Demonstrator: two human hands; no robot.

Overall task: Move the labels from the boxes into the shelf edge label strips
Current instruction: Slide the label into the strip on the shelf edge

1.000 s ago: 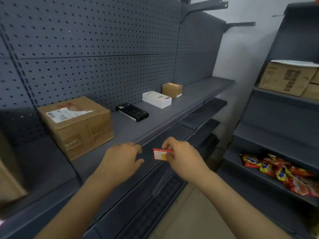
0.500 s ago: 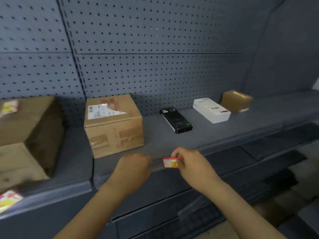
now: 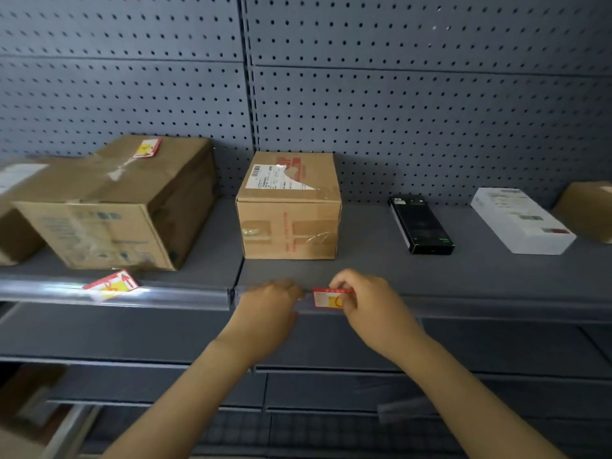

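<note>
Fingers (image 3: 342, 284) of the right hand (image 3: 371, 309) pinch a red label (image 3: 328, 298), thumb and forefinger closed on its right end, and the label sits right against the front edge of the shelf (image 3: 463, 276), flat on the clear strip (image 3: 480, 308) there. Whether it is seated in the strip or only held against it, I cannot tell. Left hand (image 3: 268, 303) is curled just beside it, fingertips pressed on the strip's upper lip, touching the edge to the left of the label; its fingers are bunched together, holding nothing I can make out. Up on the shelf, directly behind both hands, stands a small carton (image 3: 288, 207) with a torn white shipping sticker on top. To the left, a bigger carton (image 3: 126, 207) lies tilted, with a second red label (image 3: 147, 148) resting on its top. Another red and yellow label (image 3: 111, 285) lies askew at the front edge, over the bright strip (image 3: 182, 294) of the left bay. Off to the right: a black box (image 3: 420, 225), a white box (image 3: 520, 220), and a brown box (image 3: 589, 208) cut off by the frame.
</note>
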